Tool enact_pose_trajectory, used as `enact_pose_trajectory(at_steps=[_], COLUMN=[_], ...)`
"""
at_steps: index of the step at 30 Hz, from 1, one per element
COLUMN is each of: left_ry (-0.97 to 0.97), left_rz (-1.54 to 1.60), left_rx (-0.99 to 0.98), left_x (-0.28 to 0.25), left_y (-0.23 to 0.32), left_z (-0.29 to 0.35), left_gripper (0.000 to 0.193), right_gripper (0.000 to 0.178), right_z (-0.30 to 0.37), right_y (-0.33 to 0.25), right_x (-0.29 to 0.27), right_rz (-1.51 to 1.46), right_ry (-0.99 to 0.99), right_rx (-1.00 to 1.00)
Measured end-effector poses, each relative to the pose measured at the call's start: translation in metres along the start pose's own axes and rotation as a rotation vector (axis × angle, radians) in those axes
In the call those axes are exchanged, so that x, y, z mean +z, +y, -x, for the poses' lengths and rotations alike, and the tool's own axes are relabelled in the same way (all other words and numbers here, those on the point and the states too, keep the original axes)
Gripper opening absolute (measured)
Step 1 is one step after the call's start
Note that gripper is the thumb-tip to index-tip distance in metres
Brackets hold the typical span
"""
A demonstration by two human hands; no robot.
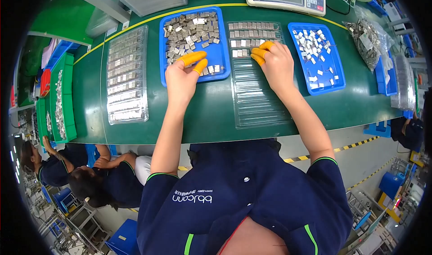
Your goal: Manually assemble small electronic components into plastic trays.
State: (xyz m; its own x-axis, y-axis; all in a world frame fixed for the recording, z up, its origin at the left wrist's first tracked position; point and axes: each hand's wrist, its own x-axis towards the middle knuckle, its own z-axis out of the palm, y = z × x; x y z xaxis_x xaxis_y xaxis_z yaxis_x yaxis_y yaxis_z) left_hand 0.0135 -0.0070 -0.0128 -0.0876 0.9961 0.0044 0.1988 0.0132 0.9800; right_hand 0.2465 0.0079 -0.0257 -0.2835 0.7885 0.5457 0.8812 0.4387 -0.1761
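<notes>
Part-filled clear tray (256, 94), long axis near-to-far, lies right of left hand (182, 80), thumb and finger slightly parted; right hand (277, 67) nearer, fingers curled (cannot tell if gripping).

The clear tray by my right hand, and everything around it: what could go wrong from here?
With the right hand close beside filled rows of the clear tray, it might knock small parts out of line. The left hand reaches over the near rim of the middle blue tray, so it could nudge that tray or scatter its loose pieces.
</notes>
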Motion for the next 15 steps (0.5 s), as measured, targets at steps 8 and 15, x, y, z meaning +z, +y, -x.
enact_pose_trajectory(at_steps=[8,15], left_ry=[0.005,0.016], left_rz=[-0.818,-0.955], left_rx=[0.218,0.462], left_x=[0.005,0.013], left_y=[0.000,-0.005], left_z=[-0.040,-0.044], left_gripper=[0.026,0.019], right_gripper=[0.015,0.016], right_z=[0.002,0.053], right_y=[0.023,0.096], right_x=[-0.039,-0.093], right_rz=[-0.075,-0.012], right_ry=[0.035,0.005], right_rx=[0.284,0.827])
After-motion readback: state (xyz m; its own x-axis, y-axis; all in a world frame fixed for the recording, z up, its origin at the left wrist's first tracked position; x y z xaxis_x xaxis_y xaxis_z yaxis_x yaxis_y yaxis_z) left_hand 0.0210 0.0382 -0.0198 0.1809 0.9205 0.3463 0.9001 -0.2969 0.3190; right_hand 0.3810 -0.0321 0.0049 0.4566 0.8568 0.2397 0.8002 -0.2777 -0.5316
